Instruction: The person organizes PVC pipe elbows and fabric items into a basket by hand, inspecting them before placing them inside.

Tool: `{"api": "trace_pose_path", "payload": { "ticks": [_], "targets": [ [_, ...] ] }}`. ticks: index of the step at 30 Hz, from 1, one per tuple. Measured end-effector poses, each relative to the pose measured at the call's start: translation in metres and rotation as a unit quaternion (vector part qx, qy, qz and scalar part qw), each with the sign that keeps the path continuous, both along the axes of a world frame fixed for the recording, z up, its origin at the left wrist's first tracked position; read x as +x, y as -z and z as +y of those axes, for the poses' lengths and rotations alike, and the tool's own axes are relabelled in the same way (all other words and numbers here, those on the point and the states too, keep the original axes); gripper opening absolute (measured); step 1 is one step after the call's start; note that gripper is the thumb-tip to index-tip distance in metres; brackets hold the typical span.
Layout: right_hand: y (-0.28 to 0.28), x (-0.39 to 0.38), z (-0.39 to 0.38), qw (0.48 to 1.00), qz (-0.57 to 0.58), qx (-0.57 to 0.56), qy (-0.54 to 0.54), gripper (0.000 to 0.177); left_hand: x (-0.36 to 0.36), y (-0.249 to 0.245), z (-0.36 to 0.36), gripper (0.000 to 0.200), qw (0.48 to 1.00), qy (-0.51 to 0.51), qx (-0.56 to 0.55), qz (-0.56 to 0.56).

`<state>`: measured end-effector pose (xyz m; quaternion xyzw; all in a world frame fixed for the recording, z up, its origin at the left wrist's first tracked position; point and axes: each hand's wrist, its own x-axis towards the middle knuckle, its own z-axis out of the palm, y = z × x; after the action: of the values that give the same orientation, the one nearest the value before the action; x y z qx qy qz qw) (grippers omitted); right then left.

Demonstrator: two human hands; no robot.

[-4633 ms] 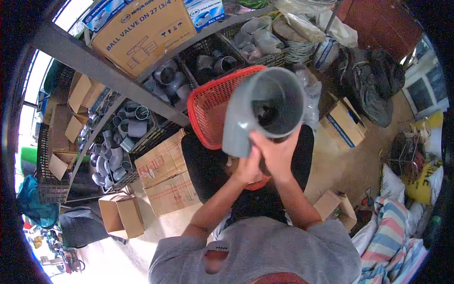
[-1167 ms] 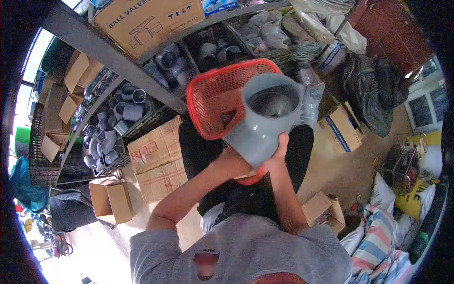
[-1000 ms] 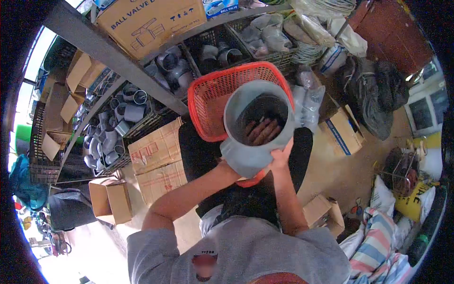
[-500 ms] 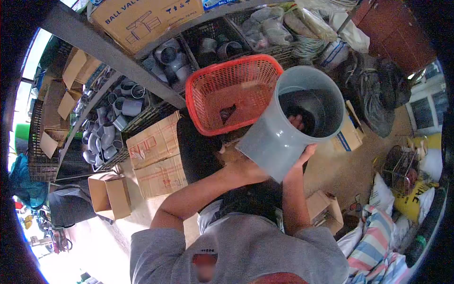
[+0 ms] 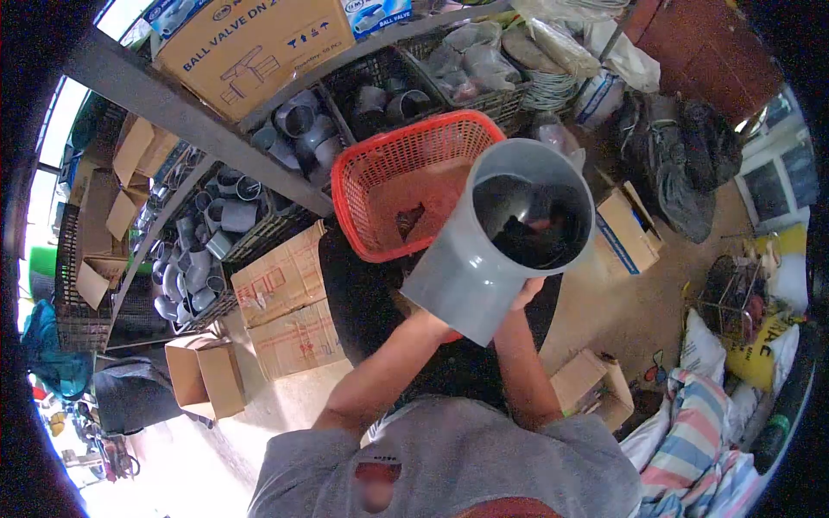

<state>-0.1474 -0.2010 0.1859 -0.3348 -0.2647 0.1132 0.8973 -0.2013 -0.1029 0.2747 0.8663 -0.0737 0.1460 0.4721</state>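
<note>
A large grey plastic pipe fitting (image 5: 466, 268) is held up in front of my body, tilted, with its wide round opening facing up and to the right. At its lower left end is my left hand (image 5: 429, 326), its fingers hidden by the fitting. My right hand (image 5: 527, 293) grips the fitting from below, under the rim of the wide opening. Inside, the bore is dark, with a faint reddish patch that I cannot make out. Just behind the fitting stands a red plastic basket (image 5: 354, 220) with a small dark piece in it.
Black crates of grey pipe fittings (image 5: 194, 246) stand at the left and back, by a metal shelf post (image 5: 199, 112). Above is a ball valve carton (image 5: 259, 56). Cardboard boxes (image 5: 203, 375) lie on the floor. Striped sacks (image 5: 691, 432) are at the lower right.
The pipe fitting has moved left and slightly down, closer to my body, with both hands on it. Its opening has turned, and the fingers seen inside before are now barely visible.
</note>
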Motion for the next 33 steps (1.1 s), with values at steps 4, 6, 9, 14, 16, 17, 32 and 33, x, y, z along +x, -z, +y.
{"api": "trace_pose_path", "payload": {
  "ticks": [4,6,9,14,16,17,32,33],
  "targets": [
    [-0.014,0.01,0.0,0.997,-0.043,-0.041,0.039,0.107,-0.022,0.007,-0.004,0.047,0.982,0.029,-0.124,0.137],
    [-0.022,0.007,-0.007,0.994,-0.065,-0.059,0.058,0.112,-0.037,0.008,0.006,0.052,0.994,0.011,-0.05,0.096],
    [-0.03,-0.005,-0.009,0.988,-0.096,-0.088,0.085,0.119,-0.051,0.039,0.013,0.055,0.989,-0.038,-0.104,0.098],
    [-0.052,-0.005,0.005,0.982,-0.13,-0.121,0.06,0.147,-0.151,0.117,0.039,0.056,0.681,-0.186,-0.658,0.262],
    [0.018,-0.009,-0.004,0.976,0.168,-0.137,-0.007,0.149,-0.16,0.064,0.055,0.052,0.685,-0.195,-0.469,0.522],
    [0.004,0.003,0.009,0.983,-0.061,-0.129,0.118,0.149,-0.169,0.089,0.066,0.046,0.88,-0.076,-0.393,0.257],
    [-0.036,0.049,-0.044,0.896,0.012,-0.384,-0.222,0.108,-0.004,-0.065,0.135,0.02,0.75,0.389,0.525,-0.107],
    [-0.037,0.049,-0.048,0.885,0.057,-0.388,-0.25,0.107,-0.001,-0.06,0.134,0.015,0.727,0.398,0.533,-0.17]
  ]
}}
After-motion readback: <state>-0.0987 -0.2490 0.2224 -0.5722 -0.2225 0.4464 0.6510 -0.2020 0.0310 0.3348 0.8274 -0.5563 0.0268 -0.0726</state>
